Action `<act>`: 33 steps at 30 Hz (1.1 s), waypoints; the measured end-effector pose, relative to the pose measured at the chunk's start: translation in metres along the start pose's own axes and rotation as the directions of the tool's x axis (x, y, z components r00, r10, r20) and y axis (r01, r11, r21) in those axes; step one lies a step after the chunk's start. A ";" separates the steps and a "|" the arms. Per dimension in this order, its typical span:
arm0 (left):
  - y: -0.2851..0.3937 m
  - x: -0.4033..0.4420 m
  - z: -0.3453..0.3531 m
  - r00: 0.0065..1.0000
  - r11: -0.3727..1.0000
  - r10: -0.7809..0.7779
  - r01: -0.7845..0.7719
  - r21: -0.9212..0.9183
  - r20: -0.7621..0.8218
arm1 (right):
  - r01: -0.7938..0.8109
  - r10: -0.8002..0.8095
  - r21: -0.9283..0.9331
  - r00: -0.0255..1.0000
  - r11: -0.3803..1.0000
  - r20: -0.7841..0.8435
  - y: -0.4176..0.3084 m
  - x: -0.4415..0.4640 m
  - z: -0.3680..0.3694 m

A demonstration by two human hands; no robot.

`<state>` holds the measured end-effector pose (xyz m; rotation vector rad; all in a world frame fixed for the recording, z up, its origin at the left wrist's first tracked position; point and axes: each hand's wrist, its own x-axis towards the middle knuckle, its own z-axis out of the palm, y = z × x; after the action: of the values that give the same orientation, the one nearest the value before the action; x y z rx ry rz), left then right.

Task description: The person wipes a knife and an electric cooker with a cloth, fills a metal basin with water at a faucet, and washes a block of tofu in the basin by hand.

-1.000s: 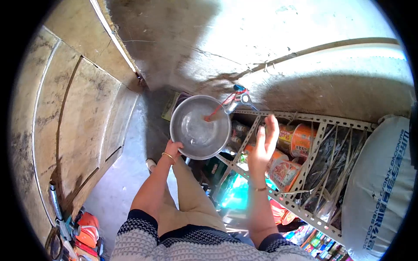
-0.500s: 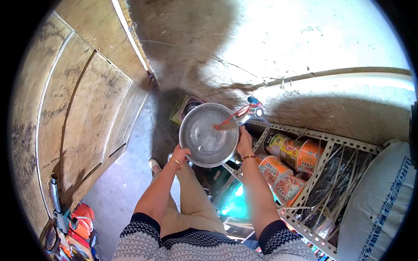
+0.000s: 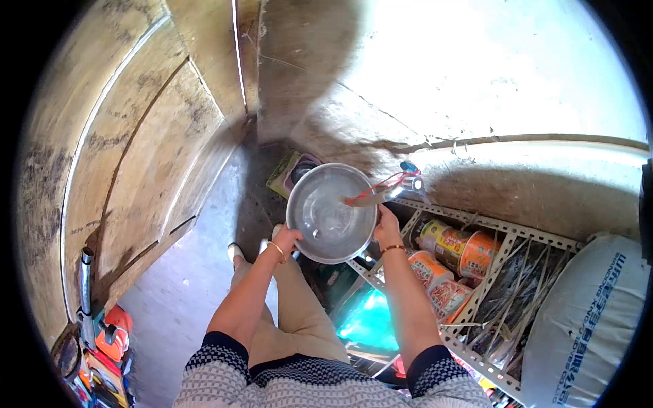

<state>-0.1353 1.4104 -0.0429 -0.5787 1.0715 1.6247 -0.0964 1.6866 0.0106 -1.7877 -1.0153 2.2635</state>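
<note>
I hold a round silver metal basin (image 3: 313, 194) at waist height with both hands. My left hand (image 3: 286, 241) grips its lower left rim, thumb over the edge. On the right side, my right hand (image 3: 388, 228) is closed round the rim, its fingers partly hidden. Inside, the bottom looks shiny and pale with a small bright spot; whether it holds liquid I cannot tell. A brown, wood-like strip (image 3: 371, 199) with a red cord lies across the right rim, close to my right hand. At its outer end is a shiny metal piece (image 3: 412, 182) whose kind I cannot make out.
A perforated metal rack (image 3: 500, 255) at right holds orange printed tubs (image 3: 479, 255) and thin sticks. A full white sack (image 3: 585, 326) lies beside it. Wooden door panels (image 3: 143, 156) stand left, with tools and an orange item (image 3: 117, 333) below. Dark objects (image 3: 299, 168) sit behind the basin.
The view has shifted a little, so the basin and both hands appear slightly farther right. The grip on the basin is the same, and the feet appear slightly shifted.
</note>
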 end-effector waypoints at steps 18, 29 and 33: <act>-0.018 0.010 -0.015 0.997 0.999 0.040 -0.041 0.016 0.061 | -0.022 0.019 0.053 0.999 0.998 0.048 -0.001 -0.010 0.002; -0.018 0.002 -0.013 0.995 0.995 0.096 -0.096 -0.004 0.012 | 0.687 -0.696 -0.273 0.714 0.674 0.077 -0.032 -0.071 0.019; -0.009 -0.011 -0.005 0.994 0.993 0.107 -0.108 -0.044 -0.016 | 0.781 -0.758 -0.546 0.545 0.303 0.359 -0.055 -0.120 0.031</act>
<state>-0.1237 1.4011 -0.0398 -0.5707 1.0950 1.7446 -0.1044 1.6613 0.1441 -0.8925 -2.2755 1.3336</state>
